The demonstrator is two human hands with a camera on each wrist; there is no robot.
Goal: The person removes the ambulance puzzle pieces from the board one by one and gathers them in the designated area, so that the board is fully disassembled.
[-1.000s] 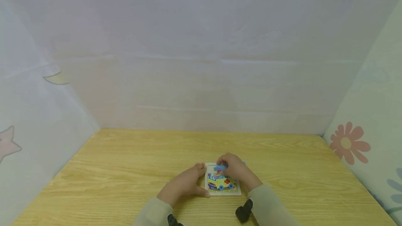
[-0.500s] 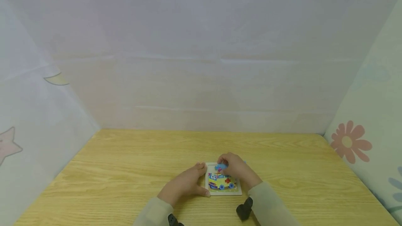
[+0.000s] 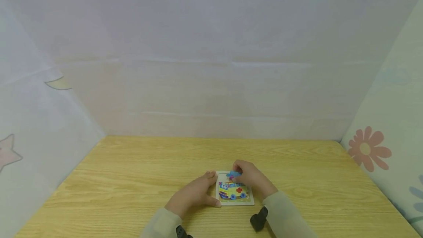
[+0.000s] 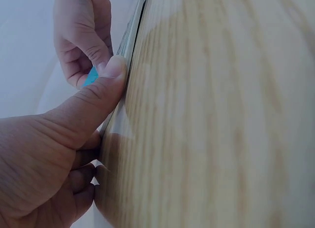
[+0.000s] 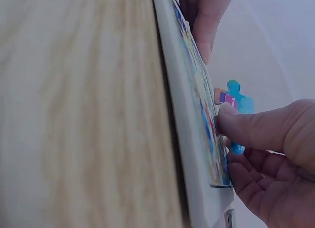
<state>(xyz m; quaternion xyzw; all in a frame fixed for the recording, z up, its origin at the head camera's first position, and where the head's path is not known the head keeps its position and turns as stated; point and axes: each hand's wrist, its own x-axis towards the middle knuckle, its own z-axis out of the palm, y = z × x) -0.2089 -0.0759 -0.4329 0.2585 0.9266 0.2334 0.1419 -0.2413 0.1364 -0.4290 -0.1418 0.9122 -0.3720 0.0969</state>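
Observation:
On the wooden table lies a small jigsaw puzzle (image 3: 228,204) in a pale frame, its picture a yellow ambulance with a red cross. My left hand (image 3: 195,194) holds the frame's left side, thumb at the near corner and fingertips toward the far one. Over the puzzle's upper part, my right hand (image 3: 250,176) pinches a blue jigsaw piece (image 3: 235,174). In the right wrist view this jigsaw piece (image 5: 245,104) shows a knob and a pink-orange patch, standing up between thumb and fingers close to the board. The puzzle's upper right is hidden by the right hand.
The table (image 3: 138,172) reaches back to a pale cloth wall (image 3: 211,94), with printed cloth on both sides. A small object (image 5: 230,217) shows past the frame's end in the right wrist view. Dark devices (image 3: 259,219) sit at both sleeves.
My right hand has shifted slightly right with the blue jigsaw piece. A bit of blue beyond that wrist is now hidden. The left hand and the frame stay in place.

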